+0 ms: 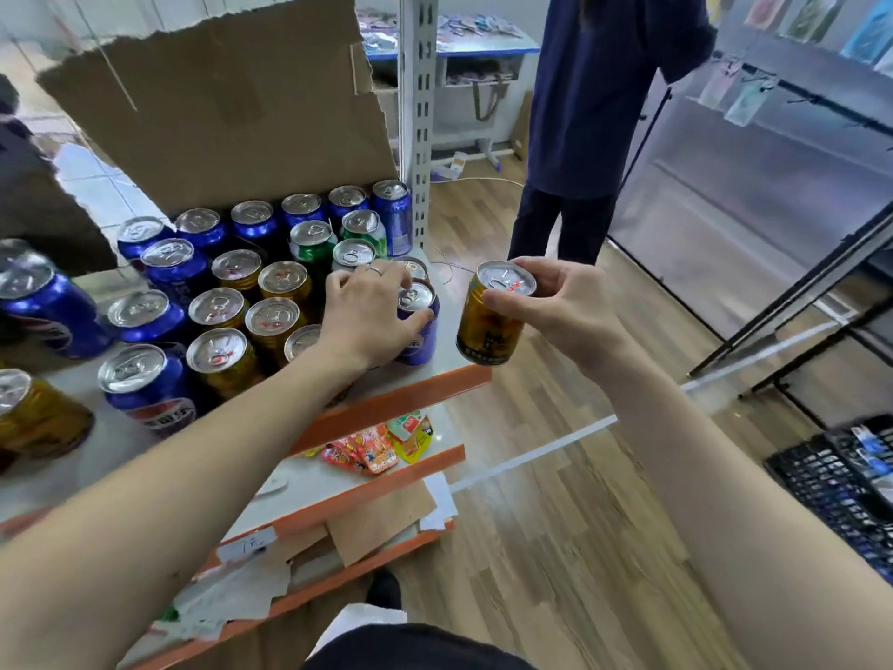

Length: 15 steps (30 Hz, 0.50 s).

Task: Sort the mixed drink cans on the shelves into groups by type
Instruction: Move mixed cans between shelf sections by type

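— Why was the gold can right of centre, off the shelf?

— The right hand pinched its rim, apparently to carry it to the gold cluster at centre left.

— And the left hand?

— Its fingers curled round the purple can at the shelf's edge, probably clearing that stray from the golds.
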Each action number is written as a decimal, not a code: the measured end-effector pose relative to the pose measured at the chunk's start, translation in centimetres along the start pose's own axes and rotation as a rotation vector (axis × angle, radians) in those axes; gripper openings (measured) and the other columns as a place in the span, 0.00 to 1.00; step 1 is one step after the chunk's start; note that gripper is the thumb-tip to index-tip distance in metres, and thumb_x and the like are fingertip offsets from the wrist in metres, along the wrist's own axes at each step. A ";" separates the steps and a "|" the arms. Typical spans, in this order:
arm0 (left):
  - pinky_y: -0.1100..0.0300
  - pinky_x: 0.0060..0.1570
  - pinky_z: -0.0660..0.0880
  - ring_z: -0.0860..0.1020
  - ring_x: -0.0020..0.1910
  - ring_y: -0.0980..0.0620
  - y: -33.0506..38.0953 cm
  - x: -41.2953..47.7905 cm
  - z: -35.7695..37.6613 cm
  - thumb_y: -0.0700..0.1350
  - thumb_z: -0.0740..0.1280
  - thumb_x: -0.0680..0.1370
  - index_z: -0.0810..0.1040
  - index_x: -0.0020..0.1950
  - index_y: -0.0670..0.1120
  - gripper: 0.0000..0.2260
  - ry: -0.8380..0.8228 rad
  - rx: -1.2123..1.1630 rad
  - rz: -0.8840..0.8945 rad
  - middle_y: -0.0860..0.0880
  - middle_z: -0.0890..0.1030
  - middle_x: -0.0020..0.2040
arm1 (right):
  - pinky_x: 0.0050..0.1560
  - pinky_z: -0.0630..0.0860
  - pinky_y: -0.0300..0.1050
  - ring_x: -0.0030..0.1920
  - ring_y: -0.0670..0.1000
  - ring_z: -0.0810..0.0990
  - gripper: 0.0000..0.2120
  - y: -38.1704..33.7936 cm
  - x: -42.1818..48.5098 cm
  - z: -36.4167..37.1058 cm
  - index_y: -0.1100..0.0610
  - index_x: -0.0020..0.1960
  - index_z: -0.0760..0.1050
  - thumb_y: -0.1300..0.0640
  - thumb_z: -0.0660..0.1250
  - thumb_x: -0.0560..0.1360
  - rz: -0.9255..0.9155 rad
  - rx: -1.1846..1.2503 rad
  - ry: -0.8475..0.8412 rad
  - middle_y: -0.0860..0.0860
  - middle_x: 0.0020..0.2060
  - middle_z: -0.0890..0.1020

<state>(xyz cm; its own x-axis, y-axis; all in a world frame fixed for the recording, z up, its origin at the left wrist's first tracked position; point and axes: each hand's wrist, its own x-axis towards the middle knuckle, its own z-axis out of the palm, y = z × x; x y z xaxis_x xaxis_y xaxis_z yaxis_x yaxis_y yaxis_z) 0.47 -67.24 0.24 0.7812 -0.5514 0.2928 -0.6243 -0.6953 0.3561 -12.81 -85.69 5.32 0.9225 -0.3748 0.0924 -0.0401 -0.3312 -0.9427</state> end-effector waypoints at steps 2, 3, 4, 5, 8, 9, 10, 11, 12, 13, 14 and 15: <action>0.49 0.61 0.62 0.75 0.59 0.45 0.4 -0.7 -0.7 0.57 0.67 0.77 0.75 0.61 0.48 0.18 0.002 0.030 -0.001 0.47 0.79 0.58 | 0.46 0.79 0.37 0.49 0.46 0.85 0.21 0.0 -0.5 0.0 0.59 0.60 0.80 0.56 0.79 0.69 -0.002 0.017 -0.014 0.49 0.48 0.86; 0.48 0.61 0.62 0.75 0.59 0.44 0.5 -1.1 -1.1 0.56 0.67 0.77 0.75 0.62 0.48 0.18 0.021 0.032 0.002 0.47 0.79 0.59 | 0.47 0.80 0.37 0.50 0.47 0.85 0.22 0.0 -0.8 -0.1 0.60 0.61 0.80 0.57 0.79 0.69 -0.003 0.028 -0.022 0.50 0.49 0.86; 0.47 0.61 0.63 0.76 0.59 0.44 0.6 -1.8 -1.6 0.55 0.67 0.77 0.75 0.62 0.47 0.18 0.044 0.037 0.000 0.46 0.79 0.59 | 0.47 0.80 0.37 0.50 0.47 0.85 0.22 0.0 -1.2 -0.1 0.61 0.61 0.80 0.57 0.78 0.69 -0.009 0.039 -0.035 0.51 0.49 0.86; 0.47 0.61 0.64 0.76 0.58 0.43 0.6 -2.6 -2.2 0.55 0.67 0.77 0.74 0.62 0.47 0.18 0.059 0.045 -0.003 0.46 0.79 0.59 | 0.47 0.80 0.37 0.50 0.47 0.85 0.21 0.0 -1.5 -0.2 0.61 0.60 0.80 0.57 0.78 0.69 -0.020 0.046 -0.053 0.51 0.49 0.86; 0.46 0.59 0.65 0.76 0.58 0.44 0.1 -5.7 -4.4 0.57 0.64 0.75 0.75 0.62 0.47 0.19 0.101 0.058 -0.038 0.47 0.78 0.60 | 0.47 0.80 0.39 0.48 0.46 0.85 0.15 0.1 -2.5 0.5 0.55 0.55 0.81 0.56 0.78 0.69 -0.062 0.042 -0.102 0.49 0.47 0.86; 0.47 0.59 0.65 0.76 0.59 0.44 -0.1 -6.9 -5.3 0.58 0.63 0.75 0.75 0.62 0.48 0.20 0.121 0.057 -0.062 0.48 0.78 0.61 | 0.47 0.80 0.40 0.49 0.47 0.85 0.16 0.0 -2.7 1.1 0.56 0.55 0.81 0.55 0.79 0.69 -0.074 0.042 -0.120 0.50 0.47 0.86; 0.47 0.60 0.65 0.76 0.60 0.45 -0.3 -8.1 -6.3 0.58 0.62 0.74 0.75 0.62 0.48 0.21 0.141 0.057 -0.086 0.48 0.78 0.61 | 0.48 0.80 0.41 0.49 0.47 0.85 0.18 -0.3 -2.9 1.9 0.57 0.57 0.81 0.55 0.79 0.69 -0.086 0.042 -0.143 0.51 0.48 0.86; 0.48 0.59 0.64 0.76 0.60 0.45 -0.7 -9.4 -7.3 0.58 0.62 0.74 0.75 0.62 0.48 0.21 0.163 0.060 -0.106 0.49 0.78 0.62 | 0.48 0.80 0.41 0.49 0.47 0.85 0.20 -0.6 -3.1 2.8 0.59 0.58 0.81 0.55 0.79 0.69 -0.101 0.040 -0.173 0.51 0.49 0.86; 0.50 0.59 0.63 0.76 0.60 0.46 -1.1 -10.7 -8.3 0.58 0.63 0.74 0.76 0.62 0.48 0.21 0.184 0.067 -0.121 0.49 0.78 0.62 | 0.48 0.80 0.41 0.49 0.47 0.85 0.20 -1.0 -3.3 3.8 0.59 0.59 0.81 0.55 0.79 0.69 -0.116 0.040 -0.202 0.51 0.49 0.86; 0.50 0.58 0.63 0.76 0.60 0.46 -1.5 -12.1 -9.4 0.57 0.63 0.74 0.76 0.62 0.48 0.20 0.206 0.080 -0.133 0.50 0.78 0.62 | 0.47 0.80 0.41 0.48 0.46 0.85 0.18 -1.5 -3.4 4.9 0.57 0.57 0.82 0.56 0.79 0.69 -0.130 0.046 -0.227 0.50 0.47 0.87; 0.51 0.58 0.63 0.76 0.60 0.47 -2.1 -13.4 -10.4 0.57 0.63 0.74 0.76 0.62 0.48 0.20 0.229 0.098 -0.147 0.50 0.78 0.62 | 0.46 0.80 0.41 0.45 0.45 0.84 0.15 -2.2 -3.6 6.1 0.55 0.54 0.83 0.56 0.79 0.69 -0.144 0.054 -0.250 0.49 0.45 0.87; 0.50 0.58 0.64 0.76 0.60 0.47 -2.6 -14.7 -11.5 0.57 0.63 0.75 0.76 0.62 0.48 0.20 0.254 0.121 -0.162 0.50 0.78 0.61 | 0.45 0.80 0.41 0.43 0.45 0.84 0.13 -2.9 -3.9 7.4 0.54 0.52 0.83 0.57 0.79 0.69 -0.163 0.055 -0.279 0.49 0.43 0.87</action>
<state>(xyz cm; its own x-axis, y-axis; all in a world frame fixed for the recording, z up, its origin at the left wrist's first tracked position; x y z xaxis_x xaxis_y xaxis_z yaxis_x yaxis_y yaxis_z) -9.45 -52.00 5.20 0.8340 -0.3069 0.4585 -0.4746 -0.8228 0.3127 -13.48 -76.89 5.34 0.9850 -0.0662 0.1594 0.1306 -0.3176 -0.9392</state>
